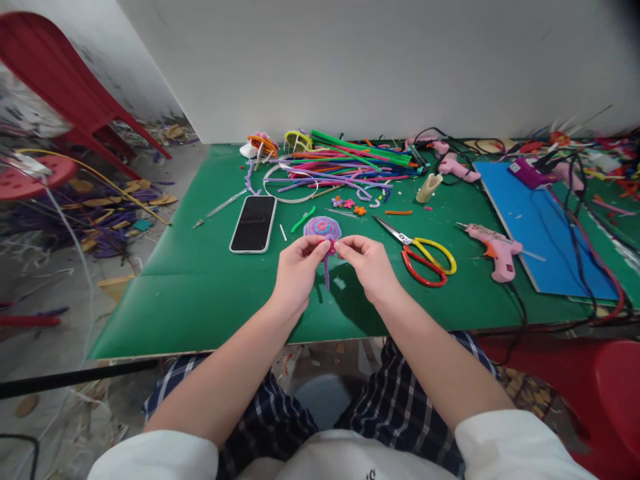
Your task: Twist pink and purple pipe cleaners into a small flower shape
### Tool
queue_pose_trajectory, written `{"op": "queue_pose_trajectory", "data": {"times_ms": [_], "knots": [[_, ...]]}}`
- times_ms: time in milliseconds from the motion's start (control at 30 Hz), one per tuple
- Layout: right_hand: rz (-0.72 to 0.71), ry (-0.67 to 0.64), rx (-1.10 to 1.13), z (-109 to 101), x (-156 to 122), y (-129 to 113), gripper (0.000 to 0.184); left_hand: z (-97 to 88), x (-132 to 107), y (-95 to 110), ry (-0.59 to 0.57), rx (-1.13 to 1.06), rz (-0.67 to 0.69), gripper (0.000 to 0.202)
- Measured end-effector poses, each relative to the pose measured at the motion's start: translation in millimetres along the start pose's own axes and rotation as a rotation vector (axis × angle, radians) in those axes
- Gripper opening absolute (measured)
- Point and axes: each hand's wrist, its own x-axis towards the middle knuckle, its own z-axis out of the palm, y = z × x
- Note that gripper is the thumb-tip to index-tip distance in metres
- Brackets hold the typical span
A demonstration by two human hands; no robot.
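Your white sleeves (155,457) and plaid trousers (400,390) are nearest. At far left, a red plastic chair (60,73) stands off the green tabletop (200,300). On it, a smartphone (254,224) lies screen up, well apart from your hands; right of it, a bent green pipe-cleaner piece (303,219) lies near the disc.

At the middle is your work: a round spiral disc (321,228) of pipe cleaner, just beyond your fingertips, a purple stem (327,275) hanging below. Your left hand (295,272) has thumb and forefinger together, clamped on a pink twist (332,247) at the disc's lower edge. Your right hand (371,267) pinches that twist from the other side, fingertips together. I can't tell whether the disc touches the tabletop. If either pinch slips, the twist could loosen; an uneven pull could warp the coil. Beyond the right hand lie 3 small flowers (349,203), light enough for a careless knuckle to scatter.

Further right, scissors (407,240) lie near that hand; a sideways sweep could knock them. Next, a pink glue gun (495,248) aims its nozzle leftward; if hot, which doesn't show, it could burn a reaching hand. Its cord (523,310) drops over the edge by your right knee, where a snag could drag the gun. Just beside it is a blue board (565,267).
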Motion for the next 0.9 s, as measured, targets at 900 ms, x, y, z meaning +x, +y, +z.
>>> {"op": "queue_pose_trajectory", "data": {"times_ms": [900], "knots": [[-0.057, -0.076, -0.220, -15, 4, -8, 0.024, -0.8, -2, 5, -0.034, -0.007, 0.098, 0.031]]}}
